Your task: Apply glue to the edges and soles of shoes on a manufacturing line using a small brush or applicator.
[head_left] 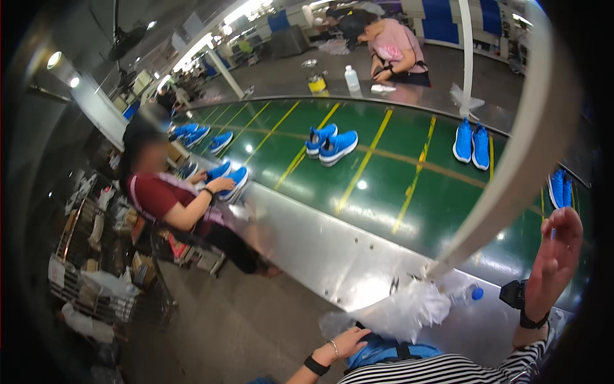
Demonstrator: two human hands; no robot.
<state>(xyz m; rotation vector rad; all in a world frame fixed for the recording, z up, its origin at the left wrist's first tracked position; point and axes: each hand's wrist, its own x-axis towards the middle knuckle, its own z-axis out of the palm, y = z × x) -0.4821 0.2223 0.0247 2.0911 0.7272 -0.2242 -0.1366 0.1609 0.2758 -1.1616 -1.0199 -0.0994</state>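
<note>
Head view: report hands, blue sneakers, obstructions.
Left hand low beside plastic bag. Right hand raised, open, near rightmost blue sneakers. White post crosses view of conveyor belt.

No words or numbers are clear enough to read here. The marks on the pink shirt [404, 40], the yellow can [316, 85] and the white card [57, 271] look too blurry.

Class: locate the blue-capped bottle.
The bottle is at the head view's lower right, on the metal ledge, between the plastic bag and the right hand.
</note>
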